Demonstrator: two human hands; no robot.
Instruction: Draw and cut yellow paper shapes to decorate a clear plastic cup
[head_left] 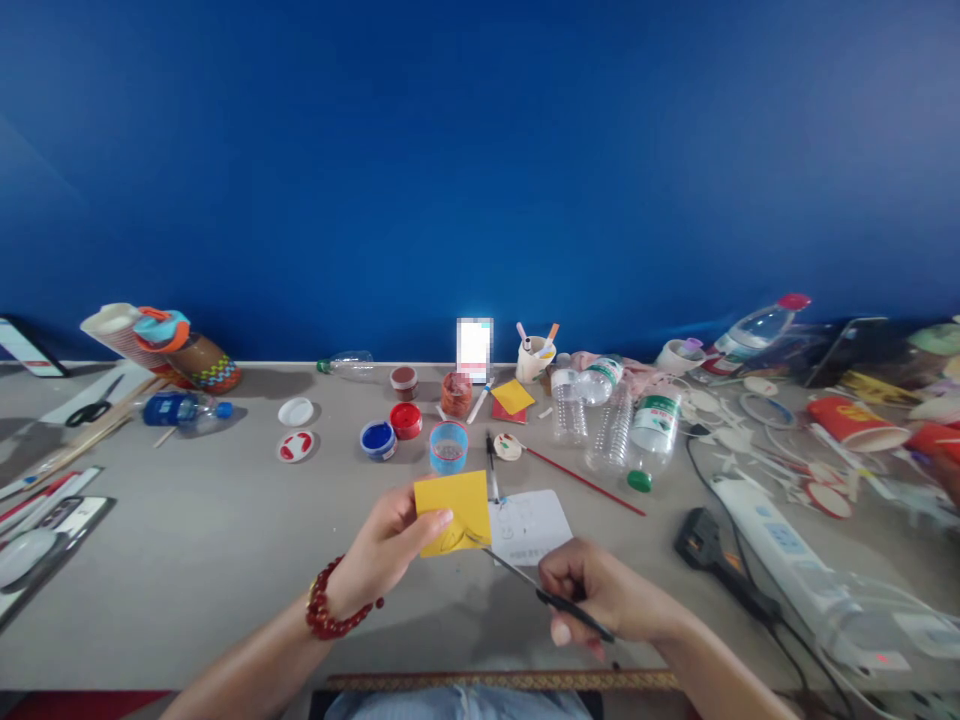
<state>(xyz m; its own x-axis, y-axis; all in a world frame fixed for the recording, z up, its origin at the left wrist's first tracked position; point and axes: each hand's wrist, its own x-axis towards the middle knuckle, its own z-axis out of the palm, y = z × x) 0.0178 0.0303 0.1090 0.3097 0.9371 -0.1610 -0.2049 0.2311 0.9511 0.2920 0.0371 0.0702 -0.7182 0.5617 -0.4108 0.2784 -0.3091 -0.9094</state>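
Observation:
My left hand (pixel 390 545), with a red bead bracelet at the wrist, pinches a square yellow sheet of paper (pixel 459 500) by its left side, thumb on top. A small dark outline is drawn near the sheet's lower edge. My right hand (pixel 592 590) grips the black handles of a pair of scissors (pixel 517 572), seen edge-on. Their blade tips meet the paper beside the outline; whether they cut into it is hard to tell. Beneath lies a white sheet with faint drawing (pixel 534 525). A black pen (pixel 492 465) lies just beyond the paper.
Open blue paint (pixel 378 438), red paint (pixel 406 420) and a blue-rimmed cup (pixel 448 447) stand ahead. A thin red-handled brush (pixel 585 480) lies right of them, before several plastic bottles (pixel 654 430). A power strip (pixel 787 560) and cables are at right; another pair of scissors (pixel 90 411) lies left.

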